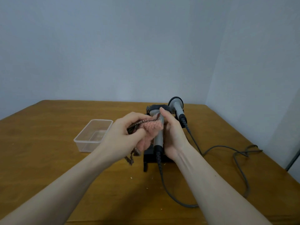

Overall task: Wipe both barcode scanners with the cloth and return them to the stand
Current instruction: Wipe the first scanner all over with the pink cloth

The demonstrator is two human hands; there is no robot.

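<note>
My right hand (172, 135) grips the handle of a grey barcode scanner (158, 138), held above the black stand (148, 157) with its dark head pointing away from me. My left hand (123, 133) holds a pink knitted cloth (150, 128) with a dark border and presses it against the left side of that scanner's handle. A loose end of the cloth hangs below my left hand. The second grey scanner (177, 108) sits upright in the stand behind and to the right, untouched. Most of the stand is hidden by my hands.
A clear plastic container (82, 140) sits on the wooden table (48, 159) left of my hands. Two grey scanner cables (240, 161) trail over the table to the right and toward me. The table's right edge runs close to the wall.
</note>
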